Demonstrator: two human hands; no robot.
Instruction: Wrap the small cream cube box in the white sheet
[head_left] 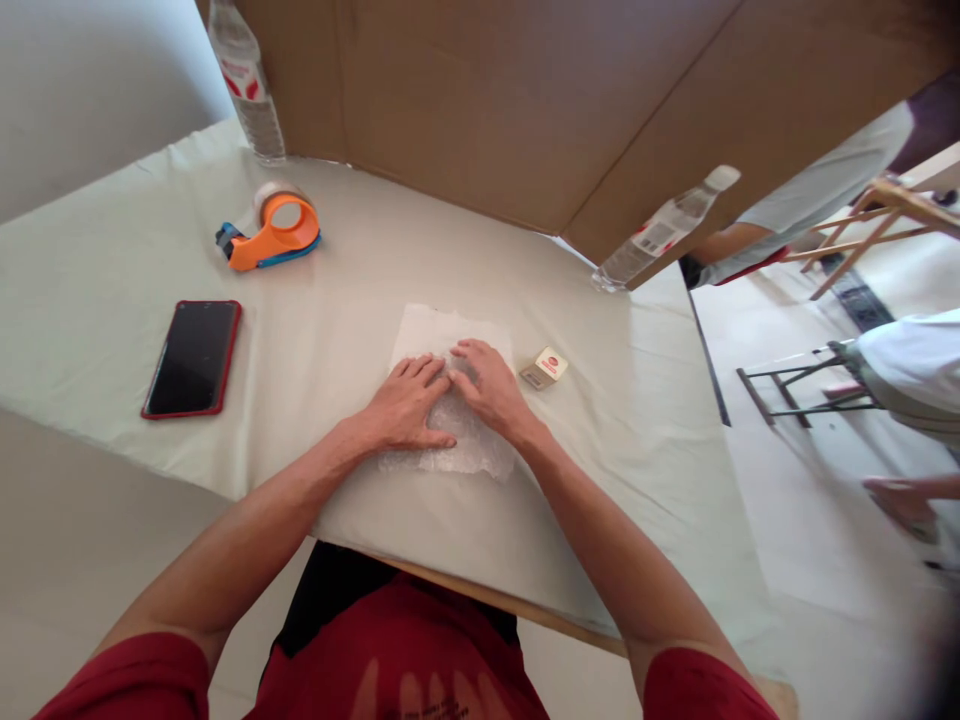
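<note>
"Near the front middle of the table [112, 260], that's a sheet of bubble wrap [480, 455], isn't it?"

"Yes. Its far part lies flat and its near part is bunched up. Both hands are on it: the left hand [405, 405] and the right hand [491, 385] lie palm down with fingers stretched out and fingertips almost meeting. They press rather than grip anything."

"Is something inside it?"

"I cannot tell. The hands cover the middle, and the wrap is too cloudy to see through."

"How far along would you say it is?"

"Early, I'd judge. The wrap looks loosely gathered, not closed, and I see no tape on it. A small box with a red mark [544, 368] sits bare just beside the right hand, outside the wrap."

"And the tape?"

"An orange tape dispenser [274, 232] lies well apart at the far left, untouched. A phone in a red case [193, 358] lies face up left of the hands. Two water bottles [247, 85] [664, 228] stand at the back, against a big cardboard sheet [525, 100]."
</note>
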